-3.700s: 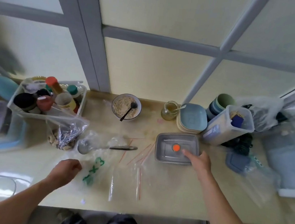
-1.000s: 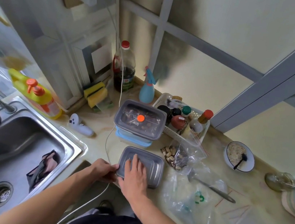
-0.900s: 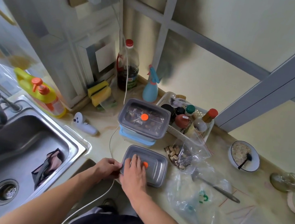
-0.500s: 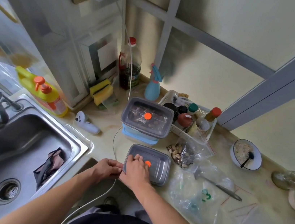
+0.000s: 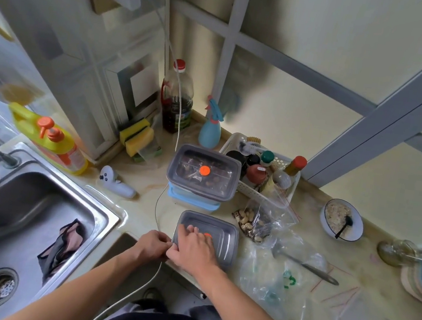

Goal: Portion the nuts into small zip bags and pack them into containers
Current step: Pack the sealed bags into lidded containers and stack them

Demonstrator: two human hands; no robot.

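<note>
Head view, lower middle of the frame: grey container lid (image 5: 223, 239) lying flat on the counter (image 5: 146, 188), orange dot (image 5: 207, 235) half hidden by fingers. Right hand (image 5: 196, 247) spread flat on the lid's left half, fingers straight and pressing down. Left hand (image 5: 152, 244) just left of it, touching the lid's near left corner, fingers curled at the rim; whether pinching the edge, cannot tell. Directly above, a stacked container (image 5: 202, 177) with its lid shut, dark contents and an orange dot on top. Right of both, an open zip bag of nuts (image 5: 252, 222), near the lid but apart from the hands. Further right, a spoon (image 5: 303, 265) on crumpled clear bags (image 5: 268, 282). Left side: steel sink (image 5: 18, 227). White cable (image 5: 153, 271) running under the left hand.
</note>
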